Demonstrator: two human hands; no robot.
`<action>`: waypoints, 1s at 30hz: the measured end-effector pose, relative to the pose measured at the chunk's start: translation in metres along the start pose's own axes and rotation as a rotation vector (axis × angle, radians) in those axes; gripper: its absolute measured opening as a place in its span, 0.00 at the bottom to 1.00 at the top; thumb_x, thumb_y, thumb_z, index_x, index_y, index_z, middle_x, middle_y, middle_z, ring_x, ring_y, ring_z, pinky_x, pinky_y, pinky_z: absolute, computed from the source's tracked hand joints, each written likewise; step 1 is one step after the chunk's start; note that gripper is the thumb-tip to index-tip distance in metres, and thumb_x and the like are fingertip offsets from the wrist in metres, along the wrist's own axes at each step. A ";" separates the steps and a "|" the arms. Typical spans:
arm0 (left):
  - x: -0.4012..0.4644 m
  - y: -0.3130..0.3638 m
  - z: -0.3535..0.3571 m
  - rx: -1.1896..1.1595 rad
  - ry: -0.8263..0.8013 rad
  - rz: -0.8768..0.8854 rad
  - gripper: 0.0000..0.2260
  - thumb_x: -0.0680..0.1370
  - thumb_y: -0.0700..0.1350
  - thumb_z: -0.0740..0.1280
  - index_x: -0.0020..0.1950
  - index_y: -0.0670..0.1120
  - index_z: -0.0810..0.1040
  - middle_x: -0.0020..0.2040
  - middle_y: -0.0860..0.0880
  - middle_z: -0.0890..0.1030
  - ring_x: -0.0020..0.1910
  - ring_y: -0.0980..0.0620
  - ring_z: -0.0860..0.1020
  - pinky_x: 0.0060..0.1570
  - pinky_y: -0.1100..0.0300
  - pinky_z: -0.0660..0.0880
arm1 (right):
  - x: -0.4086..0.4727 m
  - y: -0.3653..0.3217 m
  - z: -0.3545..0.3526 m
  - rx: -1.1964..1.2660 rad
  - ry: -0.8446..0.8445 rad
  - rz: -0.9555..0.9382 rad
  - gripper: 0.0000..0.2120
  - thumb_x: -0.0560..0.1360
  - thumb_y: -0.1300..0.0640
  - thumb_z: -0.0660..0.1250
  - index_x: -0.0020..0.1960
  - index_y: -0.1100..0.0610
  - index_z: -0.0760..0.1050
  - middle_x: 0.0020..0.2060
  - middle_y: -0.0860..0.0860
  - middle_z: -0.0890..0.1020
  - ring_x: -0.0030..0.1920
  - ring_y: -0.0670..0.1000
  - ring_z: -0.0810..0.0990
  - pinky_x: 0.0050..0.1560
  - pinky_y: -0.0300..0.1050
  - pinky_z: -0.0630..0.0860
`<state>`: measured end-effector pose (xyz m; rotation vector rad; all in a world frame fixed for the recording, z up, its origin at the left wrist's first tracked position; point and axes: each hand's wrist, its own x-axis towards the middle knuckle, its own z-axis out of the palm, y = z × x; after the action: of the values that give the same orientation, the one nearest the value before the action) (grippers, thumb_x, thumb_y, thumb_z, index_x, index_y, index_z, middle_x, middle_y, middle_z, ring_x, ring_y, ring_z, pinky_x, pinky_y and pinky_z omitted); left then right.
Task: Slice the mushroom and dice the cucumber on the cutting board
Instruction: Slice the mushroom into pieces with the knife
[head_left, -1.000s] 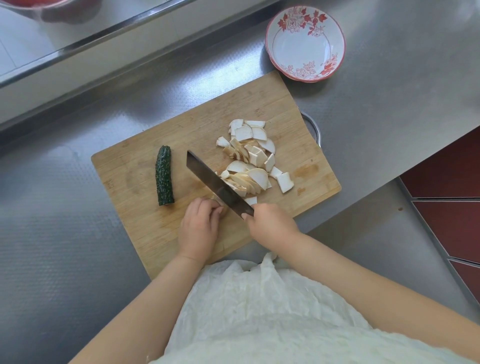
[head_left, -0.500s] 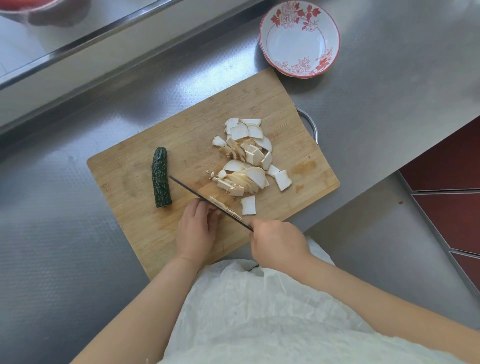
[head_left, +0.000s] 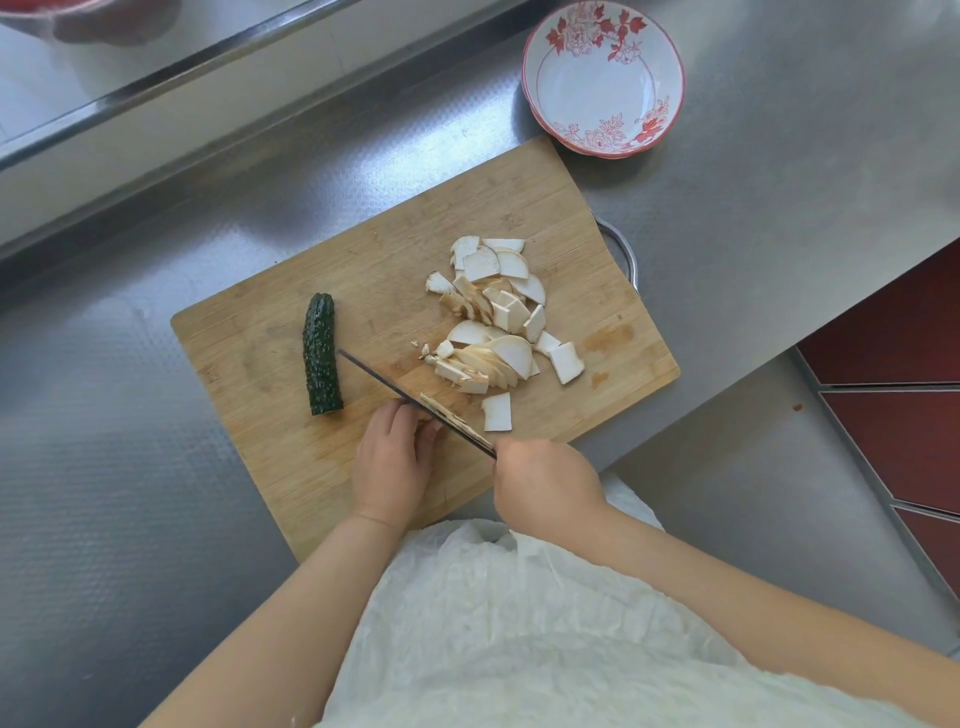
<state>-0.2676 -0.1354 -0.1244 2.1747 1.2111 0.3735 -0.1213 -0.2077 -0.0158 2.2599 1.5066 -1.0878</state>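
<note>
A pale wooden cutting board (head_left: 363, 270) with fine grain lay on a brushed, textured steel counter (head_left: 130, 467) — dull sheen throughout. The cucumber (head_left: 321, 354) looked dark and bumpy, the mushroom slices (head_left: 498, 322) matt white, the bowl (head_left: 602, 78) glossy glazed ceramic — the apron (head_left: 519, 623) crinkled white cloth.

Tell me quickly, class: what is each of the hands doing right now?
Left hand: fingers curled at the blade, probably holding down an unseen mushroom piece; grip cannot be told.
Right hand: grips the dark-bladed kitchen knife.
</note>
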 end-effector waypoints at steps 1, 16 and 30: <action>0.000 0.000 0.000 -0.001 0.004 0.004 0.14 0.77 0.47 0.59 0.48 0.38 0.78 0.46 0.42 0.79 0.46 0.46 0.73 0.41 0.52 0.72 | 0.001 -0.001 0.000 0.000 -0.004 0.005 0.07 0.79 0.63 0.57 0.52 0.59 0.74 0.44 0.55 0.81 0.35 0.55 0.70 0.25 0.40 0.57; 0.001 0.002 -0.001 -0.019 -0.001 -0.015 0.11 0.78 0.51 0.61 0.43 0.44 0.76 0.41 0.49 0.75 0.42 0.52 0.71 0.39 0.63 0.65 | 0.025 0.013 0.009 0.246 -0.033 0.097 0.14 0.82 0.49 0.56 0.54 0.58 0.74 0.45 0.56 0.81 0.46 0.57 0.79 0.39 0.46 0.73; -0.001 0.003 -0.005 0.058 0.019 0.043 0.15 0.77 0.49 0.59 0.47 0.39 0.79 0.45 0.42 0.80 0.46 0.50 0.71 0.41 0.61 0.66 | -0.009 0.010 0.015 0.032 0.068 -0.034 0.09 0.79 0.58 0.57 0.54 0.57 0.74 0.43 0.54 0.81 0.42 0.57 0.80 0.26 0.43 0.59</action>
<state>-0.2684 -0.1358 -0.1188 2.2542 1.2010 0.3818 -0.1208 -0.2266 -0.0223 2.3237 1.5704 -1.0616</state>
